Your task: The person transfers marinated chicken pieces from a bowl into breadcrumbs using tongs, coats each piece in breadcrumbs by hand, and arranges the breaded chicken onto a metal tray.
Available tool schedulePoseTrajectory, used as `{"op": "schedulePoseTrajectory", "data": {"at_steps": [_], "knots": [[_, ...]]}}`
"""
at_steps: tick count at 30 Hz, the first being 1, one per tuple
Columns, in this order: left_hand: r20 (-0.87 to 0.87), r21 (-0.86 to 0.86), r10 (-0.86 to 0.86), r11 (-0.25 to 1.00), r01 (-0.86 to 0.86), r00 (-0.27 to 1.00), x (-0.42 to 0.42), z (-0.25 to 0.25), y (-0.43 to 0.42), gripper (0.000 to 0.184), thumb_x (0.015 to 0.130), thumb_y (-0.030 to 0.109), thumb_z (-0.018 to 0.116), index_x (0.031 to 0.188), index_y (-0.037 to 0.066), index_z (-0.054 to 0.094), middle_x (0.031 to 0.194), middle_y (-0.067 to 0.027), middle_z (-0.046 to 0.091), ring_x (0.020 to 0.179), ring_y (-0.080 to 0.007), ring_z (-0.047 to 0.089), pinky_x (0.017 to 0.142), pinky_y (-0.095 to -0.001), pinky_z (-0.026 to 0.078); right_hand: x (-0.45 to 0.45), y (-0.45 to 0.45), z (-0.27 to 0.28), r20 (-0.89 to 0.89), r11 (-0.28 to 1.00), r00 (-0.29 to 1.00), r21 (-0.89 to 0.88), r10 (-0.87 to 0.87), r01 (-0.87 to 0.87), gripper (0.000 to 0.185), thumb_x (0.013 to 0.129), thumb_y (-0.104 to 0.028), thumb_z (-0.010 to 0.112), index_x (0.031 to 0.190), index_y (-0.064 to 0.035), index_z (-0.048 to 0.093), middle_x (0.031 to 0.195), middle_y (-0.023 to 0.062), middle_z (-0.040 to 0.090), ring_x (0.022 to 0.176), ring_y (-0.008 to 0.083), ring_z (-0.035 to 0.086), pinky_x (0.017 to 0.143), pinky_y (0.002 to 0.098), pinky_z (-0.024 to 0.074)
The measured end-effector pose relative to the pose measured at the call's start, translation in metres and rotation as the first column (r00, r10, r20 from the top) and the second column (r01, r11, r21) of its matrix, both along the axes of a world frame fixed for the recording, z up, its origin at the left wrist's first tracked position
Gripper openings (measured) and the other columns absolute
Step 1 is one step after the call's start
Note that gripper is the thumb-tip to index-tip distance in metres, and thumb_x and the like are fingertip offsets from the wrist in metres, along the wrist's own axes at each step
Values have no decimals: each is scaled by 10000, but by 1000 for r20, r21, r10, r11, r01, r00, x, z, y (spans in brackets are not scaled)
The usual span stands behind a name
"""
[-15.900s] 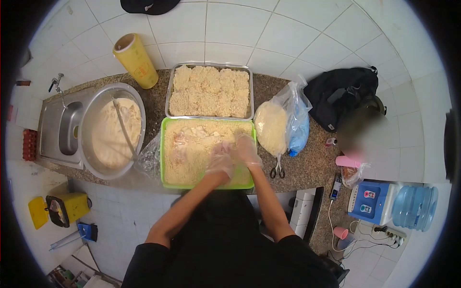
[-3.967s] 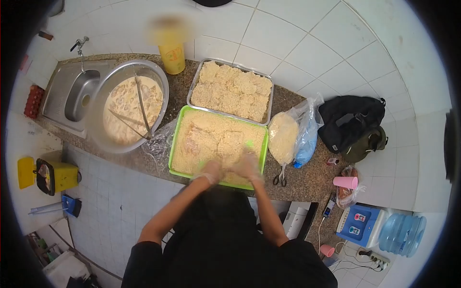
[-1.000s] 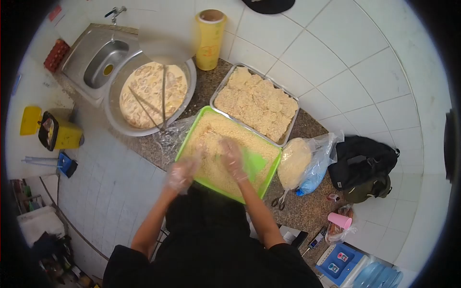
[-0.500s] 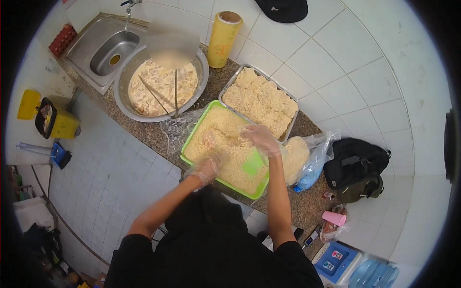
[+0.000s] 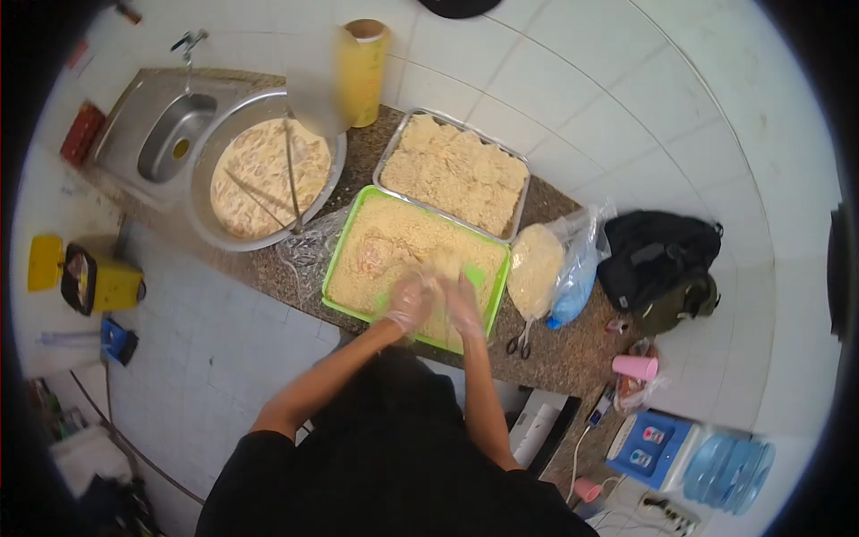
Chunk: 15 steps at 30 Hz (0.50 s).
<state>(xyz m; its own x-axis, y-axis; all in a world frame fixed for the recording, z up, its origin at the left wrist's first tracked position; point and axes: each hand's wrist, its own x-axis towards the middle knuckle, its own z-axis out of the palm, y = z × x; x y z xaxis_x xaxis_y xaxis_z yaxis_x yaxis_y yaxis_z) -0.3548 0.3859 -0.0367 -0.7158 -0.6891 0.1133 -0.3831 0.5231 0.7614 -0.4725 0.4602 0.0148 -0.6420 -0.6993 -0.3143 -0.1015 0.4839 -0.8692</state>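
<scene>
My left hand and my right hand, both in clear plastic gloves, are close together over the near part of a green tray of pale crumbs. My left fingers are curled in; what they hold, if anything, is hidden. My right fingers point away from me, smeared by motion, so their grip cannot be made out. A blurred, crumb-coloured mass shows just beyond the fingertips. A pinkish, partly coated piece lies in the crumbs left of my hands. Green tray bottom shows through beside my right hand.
Behind stands a metal tray of crumb-coated pieces. Left are a large metal bowl of pieces in creamy liquid, with tongs, and a sink. Right are a bag of crumbs, scissors and a black backpack.
My right hand has moved toward me and left, from the tray's far right side to beside my left hand. The camera view has shifted, and the scissors have come into sight.
</scene>
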Motion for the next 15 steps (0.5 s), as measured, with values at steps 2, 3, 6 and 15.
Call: {"op": "schedulePoseTrajectory", "data": {"at_steps": [2, 3, 6, 15], "knots": [[-46, -192, -20, 981, 11, 999, 9, 11, -18, 344, 904, 104, 571, 1209, -18, 671, 1034, -270, 721, 977, -426, 715, 839, -523, 564, -15, -7, -33, -122, 997, 993, -74, -7, -2, 623, 958, -375, 686, 1293, 145, 605, 1250, 287, 697, 1209, 363, 666, 1058, 425, 488], [-27, -324, -58, 945, 47, 998, 13, 11, -30, 355, 913, 111, 560, 1227, -20, 663, 1033, -262, 725, 972, -415, 720, 843, -518, 565, -24, -11, -49, -194, 995, 981, -97, 13, -32, 612, 955, -362, 688, 1311, 129, 601, 1260, 286, 694, 1211, 371, 665, 1057, 432, 489], [414, -461, -221, 786, 413, 883, 19, 1, -52, 391, 950, 130, 512, 1283, -40, 625, 1059, -236, 735, 985, -385, 729, 891, -504, 560, -37, -16, -12, -431, 979, 880, 44, 199, -200, 473, 952, -339, 667, 1250, 28, 680, 1174, 264, 724, 1087, 395, 707, 969, 454, 534], [432, -496, -226, 749, 439, 873, 19, 13, -28, 443, 1000, 123, 427, 1381, -68, 549, 1338, -298, 634, 1281, -374, 615, 1083, -486, 464, -39, -42, -78, -369, 882, 837, 400, 403, -249, 315, 886, -358, 699, 947, -62, 787, 905, 182, 751, 811, 345, 741, 738, 452, 575]]}}
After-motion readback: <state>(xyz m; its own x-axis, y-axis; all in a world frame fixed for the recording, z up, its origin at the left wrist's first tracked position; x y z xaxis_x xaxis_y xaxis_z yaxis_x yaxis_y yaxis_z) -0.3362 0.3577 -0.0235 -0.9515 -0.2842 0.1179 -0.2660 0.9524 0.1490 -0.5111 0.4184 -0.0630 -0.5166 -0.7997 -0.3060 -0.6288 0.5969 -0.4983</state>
